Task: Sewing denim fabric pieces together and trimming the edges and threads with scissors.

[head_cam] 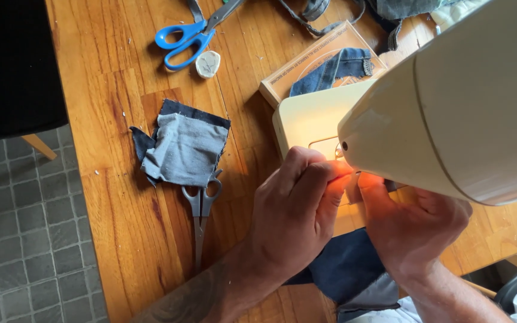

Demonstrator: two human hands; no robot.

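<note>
Wooden table, wide and orange-brown, filling most of the view; grey tiled floor to its left, dark chair at top left.

Cream sewing machine, big, head looming at right, lamp glowing under it, flat bed reaching left.

Dark blue cloth, running from the table's near edge up between the wrists toward the machine's lit underside, far end hidden by the fingers.

Left hand, back up, fingers curled forward, tips pressed together at the lit spot on the bed; apparently pinching something small or the cloth edge, cannot tell which. Tattooed forearm behind it.

Right hand, just beside the left, partly under the machine head, fingers bent down toward the same spot; grip hidden, cannot tell if clenched or loose.

Denim patch, grey side up on a darker piece, lying left of the machine, well apart from the hands.

Shallow wooden box, behind the machine bed, with a denim strip in it.

Blue-handled scissors, top centre, near the far edge.

Grey scissors, points toward the near edge, handles touching the patch's lower corner.

Dark strap, looping along the far edge.

Pale chalk, small, just beside the blue handles.
</note>
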